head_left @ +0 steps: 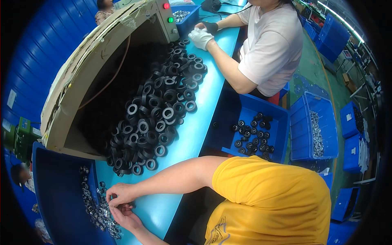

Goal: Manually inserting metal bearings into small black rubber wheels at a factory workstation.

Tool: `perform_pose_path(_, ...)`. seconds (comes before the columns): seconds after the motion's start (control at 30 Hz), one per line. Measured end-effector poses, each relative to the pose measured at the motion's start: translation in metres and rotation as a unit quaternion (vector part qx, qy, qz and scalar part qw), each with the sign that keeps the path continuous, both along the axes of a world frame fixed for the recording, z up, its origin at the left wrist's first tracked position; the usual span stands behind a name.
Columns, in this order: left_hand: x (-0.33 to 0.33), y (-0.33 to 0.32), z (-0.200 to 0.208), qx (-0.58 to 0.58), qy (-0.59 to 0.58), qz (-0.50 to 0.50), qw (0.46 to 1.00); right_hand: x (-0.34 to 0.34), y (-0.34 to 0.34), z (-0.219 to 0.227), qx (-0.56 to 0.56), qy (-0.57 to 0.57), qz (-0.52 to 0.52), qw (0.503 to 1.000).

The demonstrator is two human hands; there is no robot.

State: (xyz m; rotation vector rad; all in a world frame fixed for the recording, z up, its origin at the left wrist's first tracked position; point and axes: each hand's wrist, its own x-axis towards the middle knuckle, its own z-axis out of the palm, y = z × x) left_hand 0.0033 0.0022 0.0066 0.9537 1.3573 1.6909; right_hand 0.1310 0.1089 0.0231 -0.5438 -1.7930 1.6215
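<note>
My right hand (121, 193) and my left hand (127, 218) meet over the near end of the light-blue tabletop (196, 132). Both have their fingers curled in and brought together; whatever they hold is hidden between them. Just left of them, small shiny metal parts (98, 212) lie heaped along the edge of a dark blue bin (57, 196). Beyond my right forearm spreads a large pile of black rings (143, 126), some reaching under the machine's opening.
A cream machine housing (61, 110) arches over the pile, with red and green lights. Across the table, a co-worker in a pale shirt (273, 49) has a white-gloved hand (201, 38). Blue bins hold black wheel-like parts (255, 132) and metal pieces (316, 132).
</note>
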Motion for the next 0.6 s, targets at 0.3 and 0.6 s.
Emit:
perform_pose_path(0.3,-0.0036,-0.0001,-0.0044,0.004,0.006,0.0,1.0,-0.0016,0.0,-0.0014,0.0,-0.001,0.0,1.0)
perform_pose_path(0.6,-0.0055,-0.0004,-0.0059,0.0,0.009,-0.001,1.0,-0.0001,-0.001,-0.0001,-0.001,-0.004,0.004,1.0)
